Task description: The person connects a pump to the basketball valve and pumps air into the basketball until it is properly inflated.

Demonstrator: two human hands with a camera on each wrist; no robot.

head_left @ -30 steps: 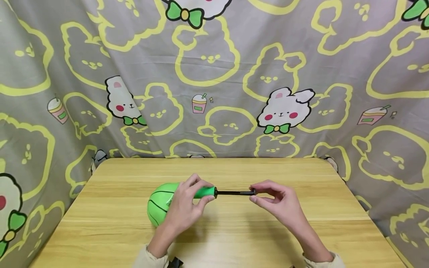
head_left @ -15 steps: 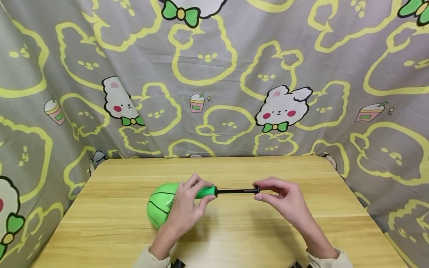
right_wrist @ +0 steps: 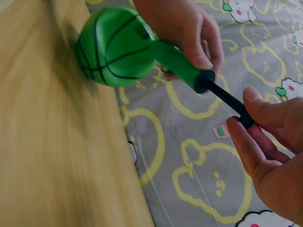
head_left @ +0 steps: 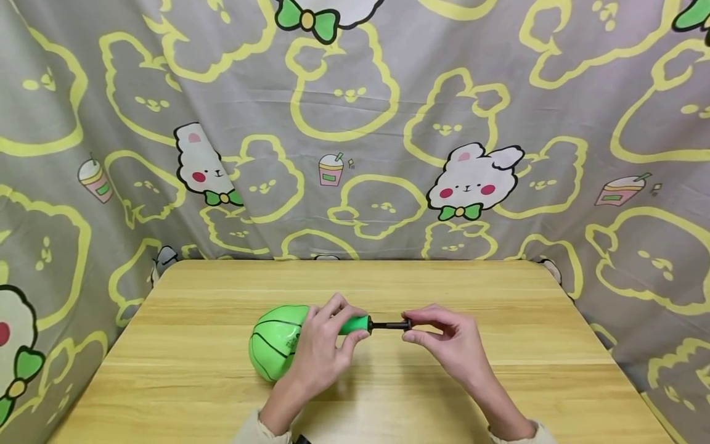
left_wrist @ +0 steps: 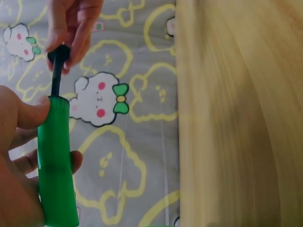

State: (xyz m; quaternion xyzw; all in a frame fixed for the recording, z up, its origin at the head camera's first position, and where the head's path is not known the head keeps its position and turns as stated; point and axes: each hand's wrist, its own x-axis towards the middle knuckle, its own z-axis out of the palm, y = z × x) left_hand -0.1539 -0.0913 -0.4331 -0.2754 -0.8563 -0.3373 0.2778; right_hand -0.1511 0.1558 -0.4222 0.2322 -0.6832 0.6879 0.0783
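Note:
My left hand (head_left: 324,345) grips the green barrel of a small hand pump (left_wrist: 57,161), thumb on one side and fingers on the other. With thumb and fingertips, my right hand (head_left: 452,342) pinches the black end knob of the pump's rod, part of which shows outside the barrel. A green ball (head_left: 277,342) with black lines, like a small basketball, sits at the pump's far end, partly behind my left hand. In the right wrist view the barrel runs right up to the ball (right_wrist: 116,47).
Under the hands lies a wood-grain table (head_left: 194,394). Behind it and along both sides hangs a grey curtain (head_left: 366,203) printed with yellow outlines and white rabbits.
The right hand first drew the rod slightly out to the right, then pushed it left, so less of it shows now. The ball, pump and left hand shifted slightly right.

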